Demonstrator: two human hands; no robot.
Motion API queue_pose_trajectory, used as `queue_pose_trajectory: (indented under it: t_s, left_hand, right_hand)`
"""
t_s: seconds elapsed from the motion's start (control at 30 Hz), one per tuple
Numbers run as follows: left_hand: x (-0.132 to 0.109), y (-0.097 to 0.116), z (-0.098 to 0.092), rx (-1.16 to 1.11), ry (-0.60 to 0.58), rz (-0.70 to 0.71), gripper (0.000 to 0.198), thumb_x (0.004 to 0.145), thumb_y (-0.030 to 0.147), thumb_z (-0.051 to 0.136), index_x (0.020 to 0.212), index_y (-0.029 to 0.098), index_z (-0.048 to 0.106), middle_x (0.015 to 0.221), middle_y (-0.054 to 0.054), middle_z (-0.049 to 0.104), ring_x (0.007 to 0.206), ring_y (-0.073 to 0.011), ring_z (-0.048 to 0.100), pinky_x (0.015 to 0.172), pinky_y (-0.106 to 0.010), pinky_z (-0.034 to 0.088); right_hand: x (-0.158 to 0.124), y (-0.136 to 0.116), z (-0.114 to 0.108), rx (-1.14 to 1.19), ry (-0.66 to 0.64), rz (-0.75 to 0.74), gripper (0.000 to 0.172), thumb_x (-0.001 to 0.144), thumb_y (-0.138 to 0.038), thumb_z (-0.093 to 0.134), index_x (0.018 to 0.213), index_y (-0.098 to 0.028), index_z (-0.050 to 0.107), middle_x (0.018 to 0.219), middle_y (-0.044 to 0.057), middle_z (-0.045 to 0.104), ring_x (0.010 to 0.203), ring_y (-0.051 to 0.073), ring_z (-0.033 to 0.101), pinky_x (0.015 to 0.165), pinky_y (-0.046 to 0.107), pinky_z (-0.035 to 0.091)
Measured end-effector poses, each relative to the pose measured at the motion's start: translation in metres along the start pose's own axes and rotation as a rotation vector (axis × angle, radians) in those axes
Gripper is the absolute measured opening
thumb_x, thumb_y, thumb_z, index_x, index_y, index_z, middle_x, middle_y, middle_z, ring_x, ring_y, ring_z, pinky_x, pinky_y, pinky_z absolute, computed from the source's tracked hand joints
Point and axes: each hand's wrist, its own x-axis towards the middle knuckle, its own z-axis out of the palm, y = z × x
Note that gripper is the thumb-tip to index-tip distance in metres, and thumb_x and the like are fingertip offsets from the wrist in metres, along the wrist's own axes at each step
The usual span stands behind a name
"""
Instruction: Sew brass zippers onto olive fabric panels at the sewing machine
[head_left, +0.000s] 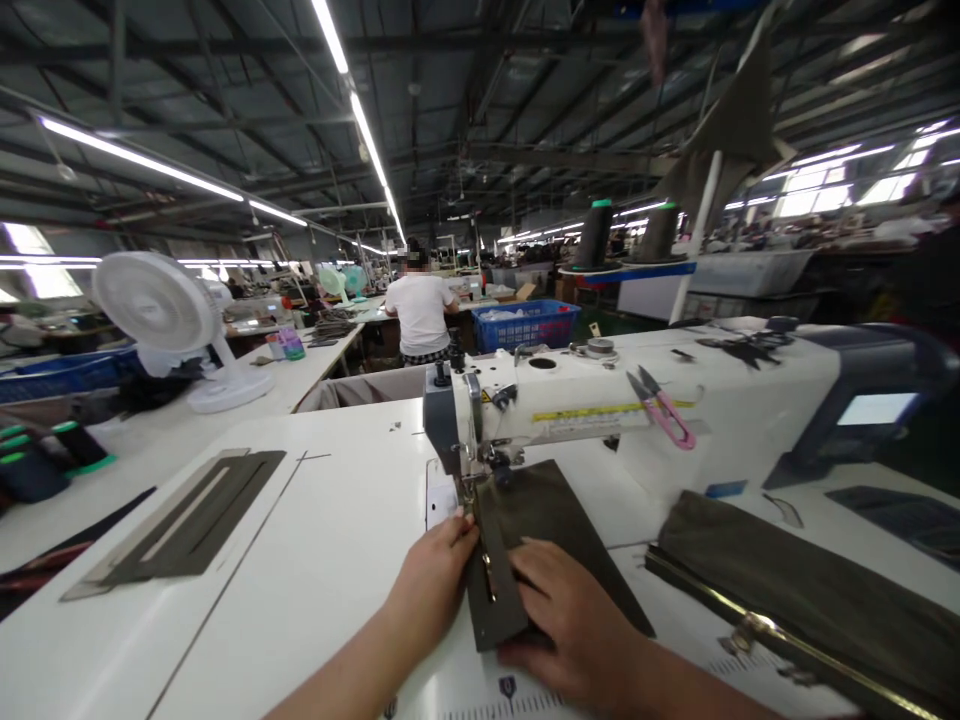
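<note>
A dark olive fabric panel (577, 530) lies under the needle area of a white sewing machine (469, 465). On it sits a narrow strip with a slot, where a bit of gold zipper (487, 565) shows. My left hand (431, 572) has its fingers closed together on the strip's left edge, close below the presser foot. My right hand (566, 620) curls its fingers over the strip's right side, with the thumb low by its bottom edge. Both hands hold the cloth against the white table. Pink-handled thread snips (664, 408) rest on the machine arm.
Flat olive cut pieces (199, 515) lie at left. On the right is another olive piece with a gold zipper (795, 590). A white fan (169, 310), thread cones (596, 235) and a blue basket (525, 325) stand around. A person in white (420, 310) sits ahead.
</note>
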Motion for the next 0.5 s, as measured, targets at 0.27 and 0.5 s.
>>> queue_pose_trajectory:
  t_s: [0.27, 0.5]
  left_hand:
    - [-0.001, 0.003, -0.001, -0.029, 0.048, -0.024, 0.036, 0.074, 0.004, 0.049, 0.107, 0.015, 0.059, 0.115, -0.010, 0.059, 0.106, -0.0208, 0.056, 0.090, -0.036, 0.048]
    - [-0.006, 0.014, -0.008, 0.042, 0.062, 0.026, 0.018, 0.077, 0.011, 0.055, 0.092, 0.014, 0.065, 0.100, -0.009, 0.066, 0.093, -0.0217, 0.062, 0.086, -0.037, 0.050]
  right_hand:
    - [-0.011, -0.016, 0.011, -0.264, 0.078, -0.194, 0.022, 0.080, -0.003, 0.045, 0.083, -0.011, 0.065, 0.088, 0.014, 0.064, 0.087, 0.023, 0.056, 0.078, 0.033, 0.049]
    - [-0.012, -0.022, 0.016, -0.247, 0.024, -0.176, 0.025, 0.080, -0.002, 0.040, 0.081, -0.012, 0.063, 0.081, 0.011, 0.066, 0.076, 0.022, 0.060, 0.071, 0.032, 0.052]
